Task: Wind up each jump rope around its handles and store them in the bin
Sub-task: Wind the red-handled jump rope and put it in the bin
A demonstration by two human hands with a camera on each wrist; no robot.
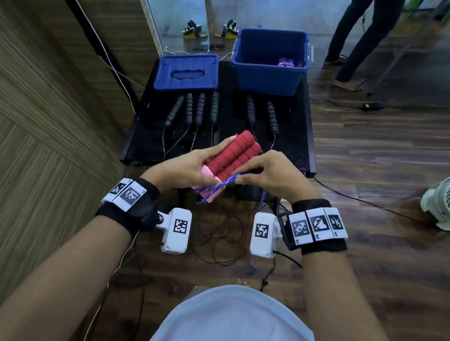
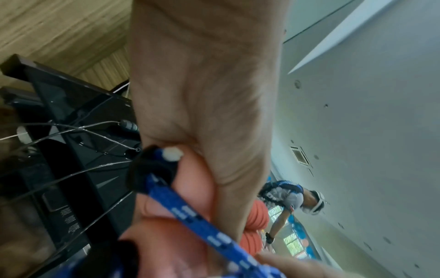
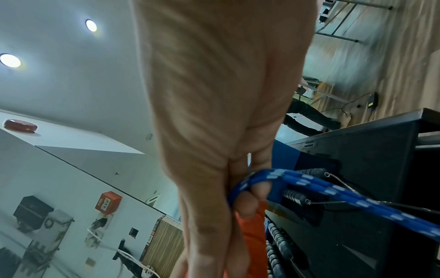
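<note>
Red-handled jump rope held between your two hands, above the near edge of the black table.

Your left hand grips the two red handles side by side, thumb across their pink ends. Your right hand pinches the blue rope against the handles' near end. Rope blue with pale flecks, its tail hanging below. Six black handles lie on the table before the blue bin and lid.
</note>
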